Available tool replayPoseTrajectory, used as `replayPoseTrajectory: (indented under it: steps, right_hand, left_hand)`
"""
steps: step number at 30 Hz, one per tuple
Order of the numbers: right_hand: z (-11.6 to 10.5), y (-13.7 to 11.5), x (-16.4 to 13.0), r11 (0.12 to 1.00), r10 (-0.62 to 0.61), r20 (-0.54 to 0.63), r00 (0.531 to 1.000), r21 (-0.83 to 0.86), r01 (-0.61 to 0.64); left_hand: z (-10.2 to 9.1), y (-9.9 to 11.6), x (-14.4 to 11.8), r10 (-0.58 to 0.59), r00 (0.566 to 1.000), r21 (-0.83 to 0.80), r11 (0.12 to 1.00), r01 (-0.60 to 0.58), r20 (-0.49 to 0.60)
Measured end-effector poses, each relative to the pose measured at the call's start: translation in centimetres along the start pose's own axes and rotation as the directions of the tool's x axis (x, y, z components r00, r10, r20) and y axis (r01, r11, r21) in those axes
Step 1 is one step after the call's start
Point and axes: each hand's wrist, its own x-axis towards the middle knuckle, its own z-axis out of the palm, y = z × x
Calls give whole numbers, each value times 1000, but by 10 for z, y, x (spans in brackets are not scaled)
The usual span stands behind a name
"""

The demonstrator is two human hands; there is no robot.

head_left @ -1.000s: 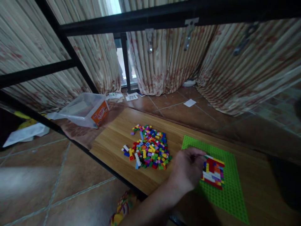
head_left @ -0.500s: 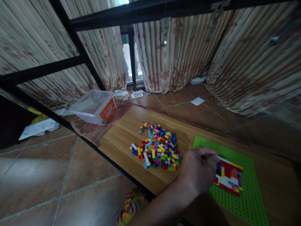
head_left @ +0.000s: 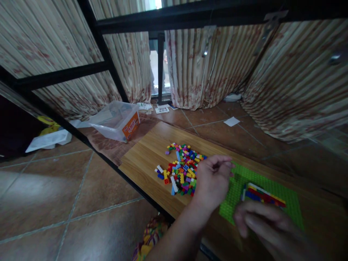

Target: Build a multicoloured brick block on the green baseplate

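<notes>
My left hand hovers at the left edge of the green baseplate, beside the brick pile. Its thumb and fingers are drawn together; anything in them is too small to make out. My right hand, somewhat blurred, is over the front of the baseplate with curled fingers, and what they may hold is hidden. Behind it, a block of coloured toy bricks lies on the baseplate, its near part covered by the hand. The loose toy bricks form a mixed heap to the left, partly behind my left hand.
The wooden board carries the bricks and baseplate. A clear plastic box with an orange label stands past its far left end. A black metal frame crosses above. Striped curtains hang behind, and a white paper lies on the tiles.
My left hand has moved left, away from the brick block toward the heap. My right hand has come into view over the baseplate. The view has shifted slightly.
</notes>
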Motion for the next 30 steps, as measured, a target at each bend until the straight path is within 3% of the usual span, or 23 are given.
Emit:
replayPoseTrajectory:
  steps: [1, 4, 8, 10, 13, 18, 23, 27, 30]
  right_hand:
    - [13, -1, 11, 999, 14, 36, 999, -33, -13]
    - [63, -9, 33, 980, -130, -73, 989, -163, 117]
    - [124, -27, 44, 861, -403, -75, 912, -370, 350]
    - [144, -32, 50, 799, -465, -91, 881, -471, 373]
    - [161, -30, 61, 738, -487, -117, 865, -584, 337]
    - [175, -26, 73, 705, -463, -157, 872, -661, 255]
    - [172, -30, 76, 710, -470, -145, 870, -648, 276]
    - [151, -36, 76, 793, -460, -239, 855, -544, 275]
    - [126, -39, 71, 908, -366, -346, 864, -338, 249]
  left_hand:
    - [-7, 12, 2, 29, 999, -51, 998, -31, -43]
    - [-37, 45, 8, 174, 967, -92, 977, -194, -188]
    - [-80, 69, 16, 300, 849, -84, 925, -370, -435]
    - [-94, 74, 18, 319, 814, -85, 909, -407, -485]
    - [-103, 76, 20, 315, 812, -90, 909, -407, -491]
    - [-108, 76, 21, 297, 814, -99, 914, -394, -499]
    - [-111, 76, 23, 270, 823, -89, 929, -359, -500]
    - [-111, 75, 24, 264, 829, -86, 934, -348, -493]
    - [-108, 74, 24, 254, 838, -87, 938, -335, -484]
